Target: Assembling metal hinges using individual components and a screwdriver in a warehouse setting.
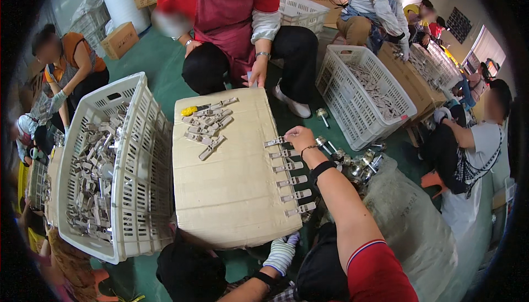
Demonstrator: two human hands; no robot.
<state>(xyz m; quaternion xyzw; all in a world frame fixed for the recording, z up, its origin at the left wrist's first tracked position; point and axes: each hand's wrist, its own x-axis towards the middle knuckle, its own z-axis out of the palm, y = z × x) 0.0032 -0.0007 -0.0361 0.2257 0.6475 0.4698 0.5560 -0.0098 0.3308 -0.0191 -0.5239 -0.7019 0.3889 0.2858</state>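
My right hand point(300, 138) is closed in a pinch at the outer end of a small grey metal clip-like piece point(273, 142), at the board's right edge. Below it, several like pieces point(291, 181) lie in a column, their ends jutting over the edge of the cardboard-covered board point(220, 208). My left hand point(281, 255), in a striped glove, is low beside the board's near edge; its fingers are too unclear to read. A loose pile of the same pieces point(208, 123) lies on the board's far left, beside a yellow-handled tool point(190, 111).
A white crate point(140, 164) full of metal parts stands left of the board. Another crate point(366, 120) stands far right. Shiny round metal parts point(361, 167) and a plastic sack point(408, 214) lie at right. Opposite sits a person in a red apron point(226, 10), one hand at the far edge.
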